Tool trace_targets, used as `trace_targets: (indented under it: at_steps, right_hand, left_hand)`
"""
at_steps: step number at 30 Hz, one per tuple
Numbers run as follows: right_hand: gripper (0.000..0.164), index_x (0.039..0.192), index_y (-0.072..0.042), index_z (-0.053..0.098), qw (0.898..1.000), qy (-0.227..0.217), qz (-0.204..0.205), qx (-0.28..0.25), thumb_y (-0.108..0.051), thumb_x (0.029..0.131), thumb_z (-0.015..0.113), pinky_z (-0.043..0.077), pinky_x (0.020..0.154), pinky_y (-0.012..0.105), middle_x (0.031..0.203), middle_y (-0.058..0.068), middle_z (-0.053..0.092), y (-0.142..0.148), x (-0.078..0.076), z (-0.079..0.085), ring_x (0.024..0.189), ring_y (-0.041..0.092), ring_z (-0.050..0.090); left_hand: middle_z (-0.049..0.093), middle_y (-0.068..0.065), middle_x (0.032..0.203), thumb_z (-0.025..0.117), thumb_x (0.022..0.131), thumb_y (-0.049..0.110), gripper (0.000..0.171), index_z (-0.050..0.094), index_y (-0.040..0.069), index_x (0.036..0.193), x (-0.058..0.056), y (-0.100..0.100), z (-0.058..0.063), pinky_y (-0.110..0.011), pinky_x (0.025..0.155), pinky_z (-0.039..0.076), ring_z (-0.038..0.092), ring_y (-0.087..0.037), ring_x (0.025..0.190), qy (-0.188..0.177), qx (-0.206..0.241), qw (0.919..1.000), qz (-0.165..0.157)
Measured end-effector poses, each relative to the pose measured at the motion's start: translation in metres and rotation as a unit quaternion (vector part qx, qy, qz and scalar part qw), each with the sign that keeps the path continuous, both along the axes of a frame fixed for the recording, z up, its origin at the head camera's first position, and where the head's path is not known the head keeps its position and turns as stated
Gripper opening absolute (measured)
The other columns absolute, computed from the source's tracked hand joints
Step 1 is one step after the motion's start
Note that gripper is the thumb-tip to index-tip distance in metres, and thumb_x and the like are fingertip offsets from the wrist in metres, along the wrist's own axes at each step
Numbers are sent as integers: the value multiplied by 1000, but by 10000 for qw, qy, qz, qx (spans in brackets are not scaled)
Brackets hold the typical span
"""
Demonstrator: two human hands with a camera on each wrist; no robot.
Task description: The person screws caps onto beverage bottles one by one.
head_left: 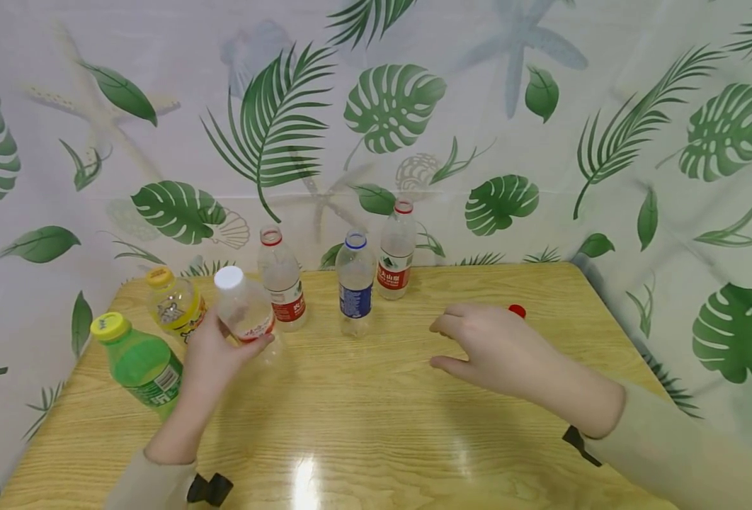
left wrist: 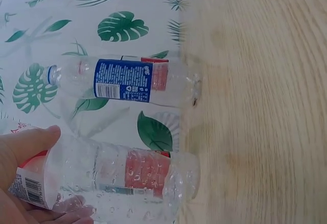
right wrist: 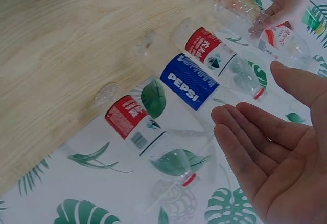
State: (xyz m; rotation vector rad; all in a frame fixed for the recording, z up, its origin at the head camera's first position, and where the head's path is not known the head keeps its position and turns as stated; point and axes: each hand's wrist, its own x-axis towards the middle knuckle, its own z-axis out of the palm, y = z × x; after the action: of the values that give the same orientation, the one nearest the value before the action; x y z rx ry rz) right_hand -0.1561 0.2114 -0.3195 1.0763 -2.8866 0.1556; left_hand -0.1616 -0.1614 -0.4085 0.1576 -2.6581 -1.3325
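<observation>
While in left hand (head_left: 215,363), capped bottle (head_left: 243,309).

"PEPSI", white capitals on blue label (right wrist: 189,82) of Pepsi bottle (head_left: 355,301); label's other side, seen from left wrist: barcode, fine white print too small to read. Right of Pepsi bottle, red-ringed bottle (head_left: 394,262): red-and-white label, white Chinese characters, 山 legible, barcode beside. Just left of Pepsi bottle, second red-ringed bottle (head_left: 282,283): similar label, white Chinese characters. Farther left of it, white-capped bottle (head_left: 243,306): red characters blurred, barcode; yellow-labelled bottle (head_left: 183,309): dark characters unreadable. Farthest left, green bottle (head_left: 143,365): barcode, blurred print.
</observation>
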Motion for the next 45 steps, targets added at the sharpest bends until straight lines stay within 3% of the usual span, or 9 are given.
trace_targets:
  at_steps: [6, 12, 19, 26, 45]
  right_hand:
    - [33, 110, -8, 78, 9998, -78, -169, 3, -32, 88, 88, 62, 71, 31, 104, 3, 76, 12, -5, -12, 84, 15, 74]
    - [34, 110, -8, 78, 9981, -447, -404, 99, -33, 89, 87, 61, 70, 30, 106, 4, 76, 20, -8, -22, 85, 15, 73]
    - [32, 107, -6, 79, 9986, -423, -323, 79, -30, 88, 89, 58, 68, 27, 99, 3, 75, 29, -9, -37, 80, 12, 69]
    - [31, 106, -7, 79, 9985, -421, -355, 53, -31, 87, 88, 55, 65, 25, 93, 0, 72, 33, -10, -45, 76, 8, 65]
    - [28, 103, -7, 77, 9957, -766, -494, 192, -29, 89, 87, 54, 65, 25, 87, -3, 67, 39, -14, -62, 73, 6, 59]
  left_hand:
    - [57, -32, 149, 87, 88, 18, 78, 45, -6, 149, -4, -3, 0, -60, 119, 45, 55, -49, 141, -85, 45, 9999, 107]
    - [56, -32, 150, 87, 88, 18, 79, 43, -5, 151, -10, -4, -5, -60, 119, 45, 54, -48, 142, -105, 63, 9997, 188]
    - [55, -33, 150, 86, 88, 16, 80, 42, -7, 151, -16, -4, -14, -60, 121, 43, 53, -49, 143, -188, 113, 9996, 187]
    - [57, -34, 147, 88, 86, 18, 78, 46, -9, 146, -16, -5, -22, -60, 119, 44, 54, -49, 141, -299, -19, 9989, 369]
    - [55, -32, 151, 85, 91, 20, 78, 43, -6, 150, -16, -6, -35, -59, 122, 42, 52, -48, 144, -377, 397, 9971, 528]
